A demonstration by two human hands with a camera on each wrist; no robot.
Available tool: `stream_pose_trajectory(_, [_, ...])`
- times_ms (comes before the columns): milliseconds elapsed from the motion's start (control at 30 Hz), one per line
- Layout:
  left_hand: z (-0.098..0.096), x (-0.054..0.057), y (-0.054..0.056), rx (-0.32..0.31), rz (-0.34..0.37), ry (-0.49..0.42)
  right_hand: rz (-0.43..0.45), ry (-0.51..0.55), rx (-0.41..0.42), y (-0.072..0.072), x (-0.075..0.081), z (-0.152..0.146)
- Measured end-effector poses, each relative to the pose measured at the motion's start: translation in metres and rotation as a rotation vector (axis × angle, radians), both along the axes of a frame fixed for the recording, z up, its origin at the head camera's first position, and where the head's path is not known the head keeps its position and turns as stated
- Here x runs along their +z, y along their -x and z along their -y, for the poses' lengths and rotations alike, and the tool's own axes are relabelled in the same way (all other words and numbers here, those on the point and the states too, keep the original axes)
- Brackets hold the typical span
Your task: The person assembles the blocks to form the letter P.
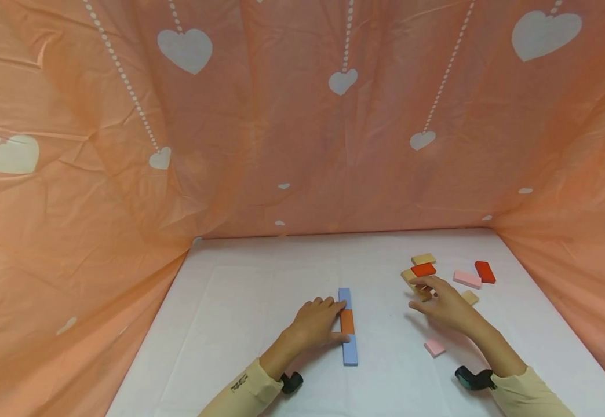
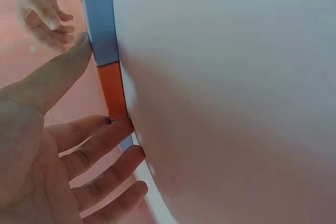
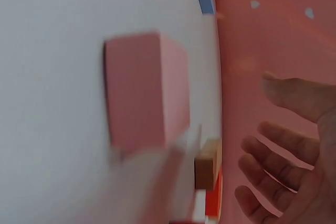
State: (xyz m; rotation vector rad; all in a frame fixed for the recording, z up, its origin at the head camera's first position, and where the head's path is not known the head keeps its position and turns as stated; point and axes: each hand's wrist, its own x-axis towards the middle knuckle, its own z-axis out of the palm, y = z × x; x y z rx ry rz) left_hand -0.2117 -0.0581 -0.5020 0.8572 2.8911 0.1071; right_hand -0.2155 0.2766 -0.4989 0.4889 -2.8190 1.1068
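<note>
Two blue blocks and an orange block [image 1: 347, 322] lie end to end in a straight row on the white cloth. My left hand [image 1: 314, 322] rests along the row's left side. Its thumb touches the near blue block [image 1: 350, 353], and its fingertips reach the far blue block [image 1: 344, 296] beside the orange one. Over the right side hovers my right hand [image 1: 447, 307], fingers loosely bent and apart, nothing between them in the right wrist view. Beyond its fingertips lie a red block [image 1: 423, 269] and a wooden block [image 1: 408, 276], partly hidden by the hand.
A small pink block [image 1: 434, 347] lies in front of the right hand. Farther right are a longer pink block [image 1: 467, 279], another red block [image 1: 485, 272] and a plain wooden block [image 1: 470, 297]. An orange curtain [image 1: 302, 145] with white hearts encloses the table's back and sides.
</note>
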Motion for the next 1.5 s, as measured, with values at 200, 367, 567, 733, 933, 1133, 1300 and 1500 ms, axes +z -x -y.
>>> stream_pose_trajectory(200, [0.001, 0.002, -0.001, 0.002, 0.010, -0.002, 0.001, -0.027, -0.025, -0.007, 0.003, -0.021])
stream_pose_trajectory(367, [0.001, -0.001, 0.000, 0.000, 0.012, -0.004, -0.003, -0.038, -0.035, -0.014, 0.001, -0.040])
stream_pose_trajectory(567, [0.000, 0.000, -0.001, 0.006, 0.020, 0.001, 0.041, -0.057, -0.050, -0.020, -0.004, -0.061])
stream_pose_trajectory(733, [0.000, 0.001, -0.001, -0.002, 0.006, 0.006, 0.035, -0.122, -0.060, -0.023, -0.009, -0.072])
stream_pose_trajectory(933, [0.000, 0.000, -0.001, 0.001, 0.006, 0.007, 0.030, -0.145, -0.059, -0.025, -0.012, -0.076])
stream_pose_trajectory(1133, [0.000, -0.001, -0.001, 0.004, 0.011, 0.012, 0.064, -0.159, -0.081, -0.027, -0.012, -0.076])
stream_pose_trajectory(1300, [-0.001, 0.000, -0.001, -0.003, -0.001, 0.020, 0.085, -0.151, -0.082, -0.029, -0.011, -0.077])
stream_pose_trajectory(1500, [-0.001, 0.000, -0.002, -0.005, -0.004, 0.021, 0.086, -0.118, -0.059, -0.030, -0.011, -0.077])
